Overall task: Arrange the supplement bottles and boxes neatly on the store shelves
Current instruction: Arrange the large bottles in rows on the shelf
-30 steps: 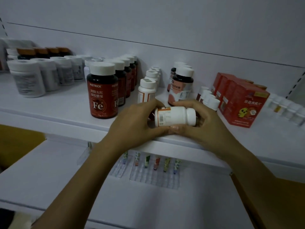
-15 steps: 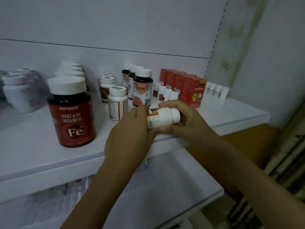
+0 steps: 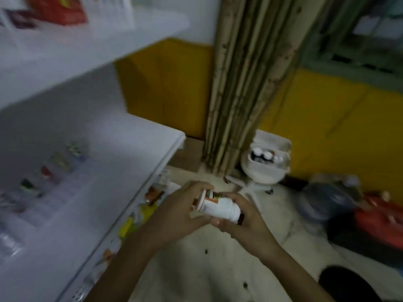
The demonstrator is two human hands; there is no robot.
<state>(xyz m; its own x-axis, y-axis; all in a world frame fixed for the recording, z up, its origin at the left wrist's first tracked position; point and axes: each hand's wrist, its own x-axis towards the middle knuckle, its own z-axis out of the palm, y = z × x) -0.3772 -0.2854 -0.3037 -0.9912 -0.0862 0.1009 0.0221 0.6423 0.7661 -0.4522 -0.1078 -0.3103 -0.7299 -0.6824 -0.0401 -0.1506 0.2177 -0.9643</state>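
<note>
I hold a small white supplement bottle [image 3: 219, 208] with an orange label on its side, between both hands, over the floor beside the shelves. My left hand [image 3: 176, 211] grips its base end and my right hand [image 3: 244, 216] curls round its cap end. The white upper shelf [image 3: 93, 46] carries blurred red boxes [image 3: 61, 9] at the top left. The lower white shelf [image 3: 122, 140] stretches along the left. A white basket [image 3: 265, 171] on the floor holds more bottles [image 3: 262, 156].
A curtain [image 3: 246, 83] hangs against a yellow wall [image 3: 327, 127]. A grey water jug [image 3: 325, 199] and a red object [image 3: 379, 221] lie on the floor at the right. Coloured price tags [image 3: 133, 223] line the lower shelf edge.
My view has swung right and down, away from the upper shelf to the floor. Both hands have come away from the shelf, still holding the white bottle.
</note>
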